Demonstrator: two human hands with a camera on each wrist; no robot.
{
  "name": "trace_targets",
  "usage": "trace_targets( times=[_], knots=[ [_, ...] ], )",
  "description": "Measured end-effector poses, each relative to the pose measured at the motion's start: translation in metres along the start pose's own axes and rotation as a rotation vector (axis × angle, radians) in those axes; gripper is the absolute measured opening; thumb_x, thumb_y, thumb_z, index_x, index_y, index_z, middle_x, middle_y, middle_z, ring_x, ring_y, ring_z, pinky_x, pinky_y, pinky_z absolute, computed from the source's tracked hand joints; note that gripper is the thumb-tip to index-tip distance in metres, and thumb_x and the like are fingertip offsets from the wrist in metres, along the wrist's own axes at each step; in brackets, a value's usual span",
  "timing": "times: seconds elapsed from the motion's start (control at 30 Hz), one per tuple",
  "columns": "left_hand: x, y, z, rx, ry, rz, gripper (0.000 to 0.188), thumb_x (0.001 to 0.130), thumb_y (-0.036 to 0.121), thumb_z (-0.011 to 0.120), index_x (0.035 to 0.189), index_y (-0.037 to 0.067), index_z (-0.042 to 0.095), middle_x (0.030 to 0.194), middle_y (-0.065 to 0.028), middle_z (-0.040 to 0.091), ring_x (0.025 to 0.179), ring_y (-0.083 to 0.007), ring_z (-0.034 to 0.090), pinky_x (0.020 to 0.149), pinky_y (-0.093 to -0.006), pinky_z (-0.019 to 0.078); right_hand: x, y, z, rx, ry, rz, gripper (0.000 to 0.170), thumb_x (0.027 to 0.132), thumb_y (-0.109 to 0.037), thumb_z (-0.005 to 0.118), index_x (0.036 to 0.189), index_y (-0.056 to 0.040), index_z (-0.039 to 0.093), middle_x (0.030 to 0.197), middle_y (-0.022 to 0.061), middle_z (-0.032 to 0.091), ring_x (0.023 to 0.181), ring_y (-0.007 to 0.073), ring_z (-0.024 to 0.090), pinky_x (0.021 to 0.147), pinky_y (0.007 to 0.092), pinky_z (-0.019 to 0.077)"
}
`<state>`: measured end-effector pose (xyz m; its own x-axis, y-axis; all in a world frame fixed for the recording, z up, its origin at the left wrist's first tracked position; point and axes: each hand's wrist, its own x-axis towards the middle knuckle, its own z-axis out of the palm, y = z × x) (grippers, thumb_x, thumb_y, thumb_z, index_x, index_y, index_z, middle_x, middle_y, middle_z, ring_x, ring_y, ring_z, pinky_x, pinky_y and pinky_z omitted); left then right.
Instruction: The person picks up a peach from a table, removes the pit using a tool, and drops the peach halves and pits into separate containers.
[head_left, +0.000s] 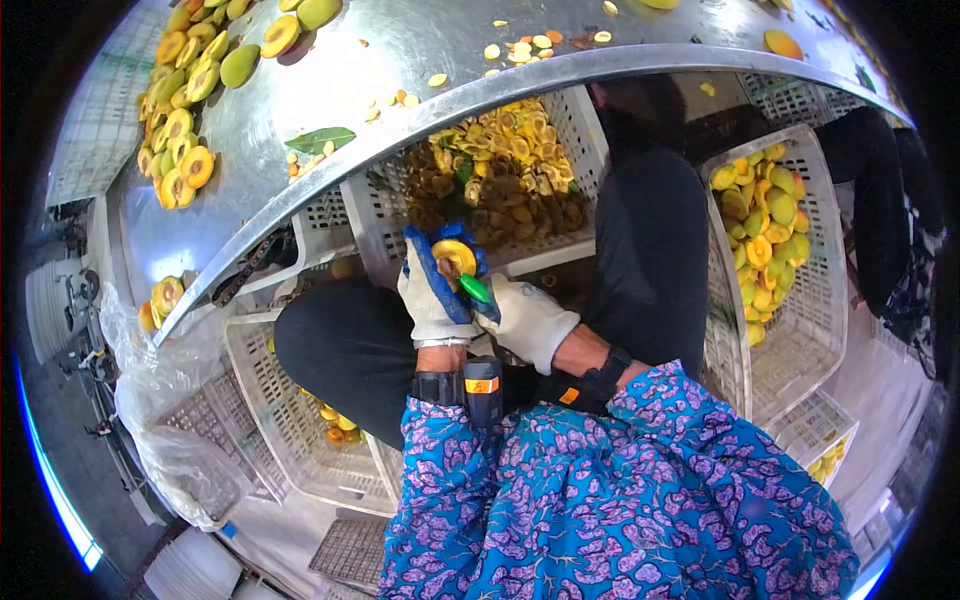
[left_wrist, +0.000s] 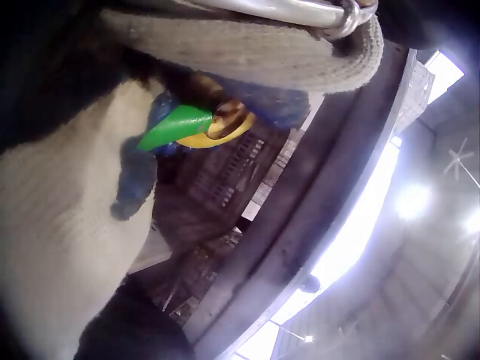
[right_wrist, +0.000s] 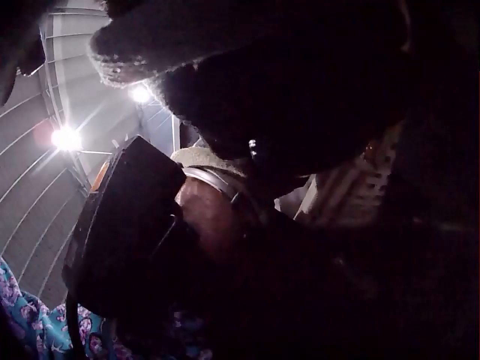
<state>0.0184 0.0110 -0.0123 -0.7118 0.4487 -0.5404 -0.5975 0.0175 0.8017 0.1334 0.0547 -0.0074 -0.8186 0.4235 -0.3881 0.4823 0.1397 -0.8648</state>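
Observation:
My left hand (head_left: 432,295), in a white glove with blue coating, holds a yellow fruit half (head_left: 456,250) with its cut face up and a brown hollow in the middle. My right hand (head_left: 530,318), gloved too, grips a tool by its green handle (head_left: 474,289), the far end meeting the fruit's centre. Seen from the left wrist, the green handle (left_wrist: 176,127) points at the brown middle of the fruit half (left_wrist: 238,129). The tool's working tip is hidden. Dark glove cloth (right_wrist: 247,97) fills much of the right wrist view.
Beyond the hands stands a white crate (head_left: 555,262) of yellow and brown scraps. A metal table (head_left: 390,40) with a raised rim carries halved fruits (head_left: 180,125), a leaf (head_left: 322,140) and pale seeds. Another crate (head_left: 822,200) of fruit halves is at right; a crate (head_left: 290,440) stands at left.

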Motion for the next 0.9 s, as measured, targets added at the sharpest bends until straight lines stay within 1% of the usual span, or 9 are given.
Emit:
trace_targets(
  times=[0.07, 0.17, 0.3, 0.33, 0.43, 0.57, 0.73, 0.83, 0.9],
  knots=[
    [0.007, -0.004, -0.008, -0.034, 0.026, -0.094, 0.046, 0.089, 0.044, 0.047, 0.088, 0.000, 0.061, 0.071, -0.0088, 0.060, 0.058, -0.0189, 0.059, 0.052, -0.0299, 0.0503, 0.003, 0.008, 0.006, 0.071, -0.023, -0.021, 0.029, 0.080, -0.026, 0.058, 0.095, -0.0021, 0.054, 0.082, 0.0208, 0.060, 0.080, 0.0385, 0.056, 0.068, 0.0429, 0.0440],
    [0.001, 0.004, -0.012, 0.253, -0.059, -0.015, 0.038, 0.093, 0.037, 0.043, 0.094, 0.002, 0.057, 0.080, -0.0078, 0.062, 0.064, -0.0165, 0.059, 0.059, -0.0261, 0.0510, 0.005, 0.013, 0.001, 0.212, -0.202, 0.077, 0.033, 0.080, -0.029, 0.059, 0.097, -0.0016, 0.055, 0.082, 0.0200, 0.060, 0.078, 0.0370, 0.057, 0.069, 0.0408, 0.0442],
    [0.005, 0.001, -0.014, 0.092, -0.221, -0.036, 0.042, 0.092, 0.039, 0.043, 0.093, 0.000, 0.057, 0.079, -0.0104, 0.061, 0.067, -0.0210, 0.060, 0.065, -0.0315, 0.0508, 0.008, 0.030, 0.015, 0.652, -0.305, 0.183, 0.023, 0.087, -0.025, 0.055, 0.088, -0.0028, 0.058, 0.072, 0.0063, 0.060, 0.066, 0.0168, 0.057, 0.060, 0.0312, 0.0450],
    [0.002, 0.001, -0.013, 0.039, -0.273, -0.055, 0.041, 0.093, 0.039, 0.041, 0.093, 0.001, 0.057, 0.080, -0.0104, 0.061, 0.069, -0.0219, 0.060, 0.068, -0.0321, 0.0509, 0.001, 0.009, -0.003, 0.761, -0.346, 0.264, 0.021, 0.090, -0.026, 0.053, 0.085, -0.0056, 0.058, 0.067, 0.0010, 0.055, 0.057, 0.0081, 0.051, 0.050, 0.0244, 0.0419],
    [-0.007, -0.003, -0.005, -0.028, -0.167, -0.017, 0.041, 0.092, 0.039, 0.043, 0.093, 0.000, 0.056, 0.080, -0.0111, 0.060, 0.069, -0.0225, 0.059, 0.066, -0.0331, 0.0510, -0.001, 0.005, -0.001, 0.892, -0.420, 0.451, 0.024, 0.090, -0.031, 0.051, 0.086, -0.0076, 0.057, 0.062, 0.0012, 0.053, 0.046, 0.0073, 0.046, 0.041, 0.0226, 0.0370],
    [0.000, 0.004, -0.015, 0.111, -0.331, -0.104, 0.041, 0.092, 0.037, 0.043, 0.087, -0.001, 0.057, 0.073, -0.0107, 0.060, 0.060, -0.0222, 0.059, 0.056, -0.0316, 0.0497, -0.011, 0.003, -0.017, 1.310, -0.692, 0.647, 0.033, 0.091, -0.040, 0.047, 0.089, -0.0088, 0.056, 0.054, -0.0013, 0.045, 0.038, 0.0089, 0.041, 0.034, 0.0218, 0.0304],
    [0.011, 0.015, -0.007, 0.101, -0.543, -0.247, 0.036, 0.091, 0.029, 0.048, 0.082, -0.003, 0.060, 0.070, -0.0124, 0.063, 0.059, -0.0203, 0.060, 0.054, -0.0298, 0.0497, -0.022, 0.012, -0.017, 2.007, -1.028, 0.493, 0.041, 0.093, -0.039, 0.036, 0.114, -0.0050, 0.045, 0.073, 0.0017, 0.047, 0.046, 0.0098, 0.043, 0.042, 0.0253, 0.0336],
    [0.003, 0.013, -0.001, -0.061, -0.504, -0.208, 0.041, 0.092, 0.036, 0.044, 0.086, -0.001, 0.057, 0.074, -0.0129, 0.062, 0.063, -0.0216, 0.060, 0.057, -0.0319, 0.0502, -0.021, 0.013, -0.012, 2.067, -1.029, 0.513, 0.043, 0.092, -0.043, 0.038, 0.103, -0.0026, 0.049, 0.068, 0.0018, 0.051, 0.045, 0.0110, 0.043, 0.035, 0.0238, 0.0317],
    [0.009, 0.007, -0.003, -0.234, -0.586, -0.235, 0.042, 0.092, 0.039, 0.042, 0.086, -0.001, 0.057, 0.075, -0.0127, 0.061, 0.063, -0.0223, 0.060, 0.057, -0.0323, 0.0501, -0.025, 0.014, -0.009, 2.194, -1.044, 0.477, 0.043, 0.093, -0.042, 0.037, 0.109, -0.0023, 0.045, 0.065, -0.0008, 0.047, 0.045, 0.0101, 0.043, 0.036, 0.0241, 0.0328]
  ],
)
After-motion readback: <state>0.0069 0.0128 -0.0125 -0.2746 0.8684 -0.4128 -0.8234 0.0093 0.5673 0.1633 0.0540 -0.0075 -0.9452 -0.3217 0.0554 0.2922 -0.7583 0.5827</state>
